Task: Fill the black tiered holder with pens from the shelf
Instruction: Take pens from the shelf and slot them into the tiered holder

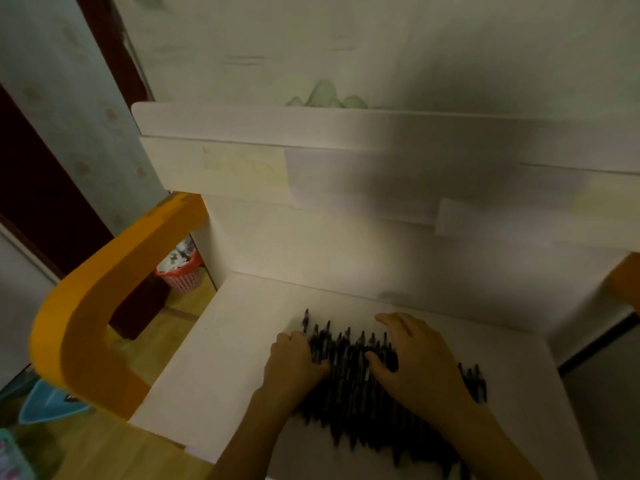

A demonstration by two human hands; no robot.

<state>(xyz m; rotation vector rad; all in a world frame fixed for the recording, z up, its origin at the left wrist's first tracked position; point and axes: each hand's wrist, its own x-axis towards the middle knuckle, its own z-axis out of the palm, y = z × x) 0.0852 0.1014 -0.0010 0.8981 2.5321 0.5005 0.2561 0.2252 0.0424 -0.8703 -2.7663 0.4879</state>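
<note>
Both arms reach forward over the white table [214, 393]. The left hand [294, 367] curls around the left end of the pens [349, 382] heaped near the front edge; the right hand [420, 363] presses them, fingers spread.

Both hands [294, 362] [419, 365] on black pens [349, 386], white shelf [214, 375]

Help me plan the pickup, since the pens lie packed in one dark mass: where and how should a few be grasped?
Probably at the far tips of the pens, coming from above near the left hand. There the ends stick out separately over the white shelf; the middle is tightly packed and partly covered by the right hand. Blur hides finer detail.
</note>
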